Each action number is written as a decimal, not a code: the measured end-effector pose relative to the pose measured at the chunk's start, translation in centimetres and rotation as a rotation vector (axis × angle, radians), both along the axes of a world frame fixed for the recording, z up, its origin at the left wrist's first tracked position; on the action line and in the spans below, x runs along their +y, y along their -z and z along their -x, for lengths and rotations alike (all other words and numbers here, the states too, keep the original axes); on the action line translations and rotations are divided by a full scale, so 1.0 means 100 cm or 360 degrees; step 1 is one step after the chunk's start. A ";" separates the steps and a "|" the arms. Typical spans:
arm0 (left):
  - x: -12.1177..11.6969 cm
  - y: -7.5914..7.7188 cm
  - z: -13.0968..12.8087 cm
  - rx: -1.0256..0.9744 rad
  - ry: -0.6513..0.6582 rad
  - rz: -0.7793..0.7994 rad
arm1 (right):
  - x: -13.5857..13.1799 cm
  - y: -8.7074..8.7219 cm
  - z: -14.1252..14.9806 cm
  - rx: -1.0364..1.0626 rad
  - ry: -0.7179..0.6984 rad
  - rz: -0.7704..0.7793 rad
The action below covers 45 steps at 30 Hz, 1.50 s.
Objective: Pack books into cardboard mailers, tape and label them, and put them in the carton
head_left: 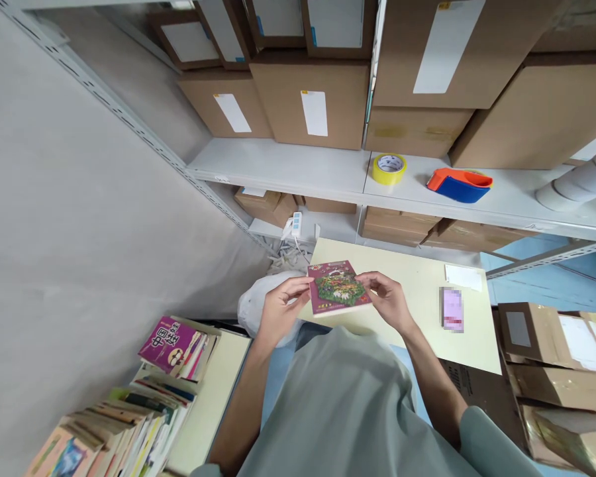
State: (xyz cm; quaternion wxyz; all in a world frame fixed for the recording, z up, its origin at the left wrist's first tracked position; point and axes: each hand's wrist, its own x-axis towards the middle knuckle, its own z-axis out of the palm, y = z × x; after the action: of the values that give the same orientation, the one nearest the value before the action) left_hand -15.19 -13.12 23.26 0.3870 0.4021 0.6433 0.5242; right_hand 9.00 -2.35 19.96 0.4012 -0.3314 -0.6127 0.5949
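Note:
A square purple picture book [338,286] with a colourful cover is held between my two hands, just above the pale yellow table [412,278]. My left hand [284,305] pinches its left edge, thumb and fingers closed on it. At the opposite edge, my right hand [388,299] grips the book near its right side. The cover faces up toward me, tilted slightly. To the right on the table lie a pixelated pink item [451,309] and a white slip of paper [463,277].
Books [171,344] stand and lie in rows on a surface at lower left. Ahead, a metal shelf [298,164] bears cardboard boxes [322,99], yellow tape [389,169] and an orange-blue tape dispenser [459,185]. More cartons [541,334] are stacked at right. A white bag [253,308] sits left of the table.

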 end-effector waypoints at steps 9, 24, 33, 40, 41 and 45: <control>0.011 -0.017 -0.009 0.0045 0.0008 0.0127 | 0.003 -0.020 0.009 -0.0096 -0.0045 0.0318; 0.019 0.005 -0.023 0.0358 -0.0225 -0.0074 | 0.013 0.031 0.017 0.0107 0.0015 0.0432; 0.020 0.021 -0.085 0.1322 0.0397 -0.0537 | 0.013 0.083 0.029 0.0237 -0.0062 0.0623; 0.017 0.030 -0.087 0.0941 0.0311 -0.0296 | 0.013 0.093 0.010 0.0280 0.0032 0.0816; 0.018 0.032 -0.082 0.0764 0.0228 -0.0212 | 0.015 0.093 0.009 0.0254 0.0030 0.0848; 0.023 0.049 -0.062 -0.0025 -0.0144 0.0054 | 0.023 0.092 0.007 0.0123 0.0086 0.0857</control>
State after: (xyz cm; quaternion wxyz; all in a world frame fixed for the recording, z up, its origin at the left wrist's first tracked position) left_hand -8.96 -10.84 18.41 0.3747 0.3619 0.6665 0.5333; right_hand 8.26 -0.01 10.76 0.3373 -0.4195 -0.4076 0.7377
